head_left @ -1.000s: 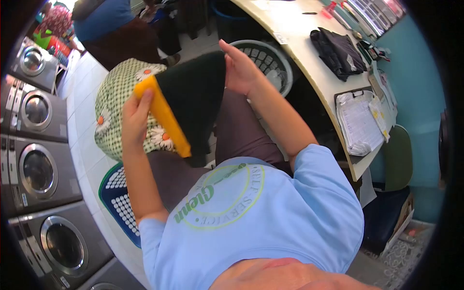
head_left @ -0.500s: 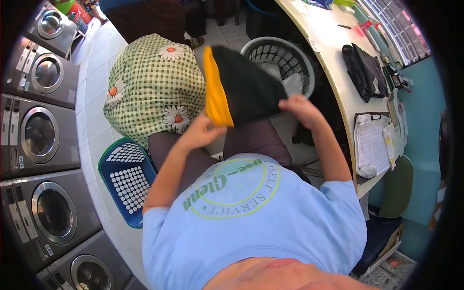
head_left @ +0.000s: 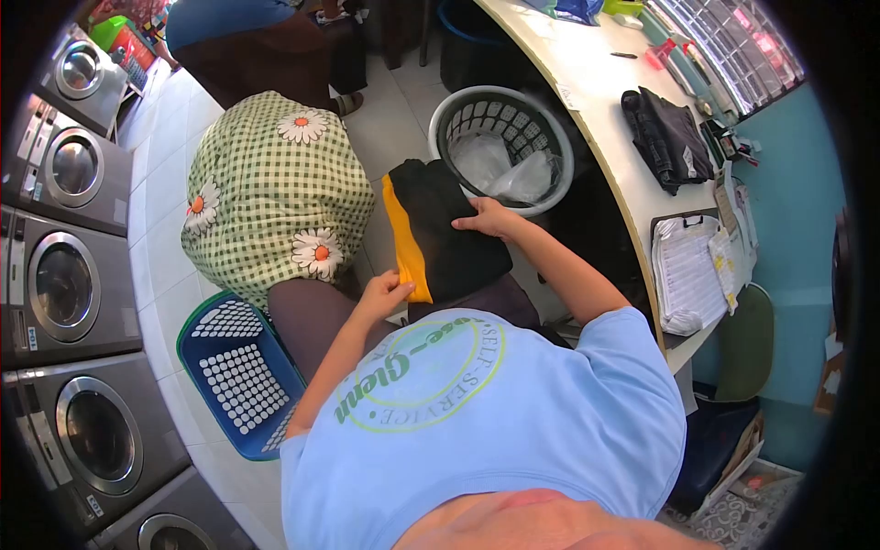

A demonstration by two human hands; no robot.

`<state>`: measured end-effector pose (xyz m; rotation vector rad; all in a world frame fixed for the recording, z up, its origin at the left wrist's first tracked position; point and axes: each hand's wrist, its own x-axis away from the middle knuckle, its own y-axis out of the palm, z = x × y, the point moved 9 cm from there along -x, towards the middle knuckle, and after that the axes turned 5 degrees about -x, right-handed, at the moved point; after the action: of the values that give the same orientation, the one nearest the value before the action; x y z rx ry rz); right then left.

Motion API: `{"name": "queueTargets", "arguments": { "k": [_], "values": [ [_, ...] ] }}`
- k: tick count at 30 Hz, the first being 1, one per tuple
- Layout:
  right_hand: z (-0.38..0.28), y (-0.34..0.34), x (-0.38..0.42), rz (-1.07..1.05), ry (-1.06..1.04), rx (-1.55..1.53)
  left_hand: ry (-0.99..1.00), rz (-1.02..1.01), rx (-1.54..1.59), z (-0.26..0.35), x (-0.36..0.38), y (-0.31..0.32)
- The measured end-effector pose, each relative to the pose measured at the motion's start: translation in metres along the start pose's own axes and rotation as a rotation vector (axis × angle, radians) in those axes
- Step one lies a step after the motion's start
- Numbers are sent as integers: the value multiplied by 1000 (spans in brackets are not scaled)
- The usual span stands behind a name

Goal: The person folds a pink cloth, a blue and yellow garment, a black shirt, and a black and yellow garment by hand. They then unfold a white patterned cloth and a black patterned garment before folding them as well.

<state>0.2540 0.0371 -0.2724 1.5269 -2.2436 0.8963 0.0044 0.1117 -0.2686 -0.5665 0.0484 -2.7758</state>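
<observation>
Head view, looking down past my pale blue printed shirt [head_left: 477,412]: a folded black garment with a yellow-orange band [head_left: 440,234] lies across my lap, resting on my thighs so both hands can work it flat. My left hand [head_left: 383,291] pinches the near end of the yellow-orange band, fingers closed on the fabric to keep that edge lined up. My right hand [head_left: 486,218] lies open and flat on the black cloth, palm down, pressing the fold rather than gripping it. Just beyond my right hand stands a round grey plastic laundry basket [head_left: 559,151] with clear bags inside. To my left sit a green checked daisy-print bundle [head_left: 266,192] and a blue perforated plastic basket [head_left: 234,367] on the floor.
</observation>
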Motion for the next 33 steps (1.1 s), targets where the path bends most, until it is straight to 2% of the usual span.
{"name": "queueTargets", "arguments": {
  "k": [1, 2, 3, 5, 6, 8, 11, 14, 16, 19, 20, 21, 23, 26, 27, 28, 29, 30, 31, 33],
  "values": [
    [-18, 1, 10, 10, 2, 23, -76, -8, 113, -14, 1, 1],
    [-33, -5, 27, 34, 6, 100, -158, -54, 389, -30, 0, 7],
    [-46, -4, 44, 53, 13, 178, -188, -35, 428, -28, 0, 6],
    [-61, -10, 63, 334, -224, 344, -254, 13, 510, -16, -9, -3],
    [-72, -11, 74, 475, -350, 421, -230, -23, 539, -30, -27, -6],
    [-73, -7, 78, 503, -388, 446, -244, -41, 718, 6, -35, -6],
    [-76, -8, 84, 531, -380, 422, -178, -124, 943, 0, -86, -9],
    [-68, -13, 81, 494, -326, 368, -138, -35, 974, 30, -107, -19],
    [-54, -14, 68, 412, -242, 357, -207, -4, 973, 38, -117, -19],
    [-21, -15, 43, 261, -49, -56, -212, 35, 942, 61, -116, -22],
    [13, -15, 10, 148, 113, -323, -198, 47, 929, 72, -113, -22],
    [17, -10, 18, 40, 383, -605, -135, 15, 861, 84, -111, -21],
    [28, -21, -14, -76, 350, -784, -14, -48, 722, 105, -102, -13],
    [-27, -12, -38, -218, -52, -535, 47, -150, 467, 144, -51, 19],
    [-48, -10, -32, -239, -128, -409, 48, -170, 369, 154, -30, 29],
    [-69, -8, -25, -251, -206, -286, 89, -273, 226, 168, -8, 42],
    [-57, -13, -28, -95, 122, -117, 130, -375, 81, 179, 10, 55],
    [-56, -19, -40, 45, 114, -150, 267, -571, 80, 198, 30, 72],
    [-61, -20, -42, 30, 133, -307, 406, -766, 80, 214, 52, 86],
    [-72, -31, -46, 0, 175, -616, 494, -772, 52, 230, 73, 91]
  ]
}}
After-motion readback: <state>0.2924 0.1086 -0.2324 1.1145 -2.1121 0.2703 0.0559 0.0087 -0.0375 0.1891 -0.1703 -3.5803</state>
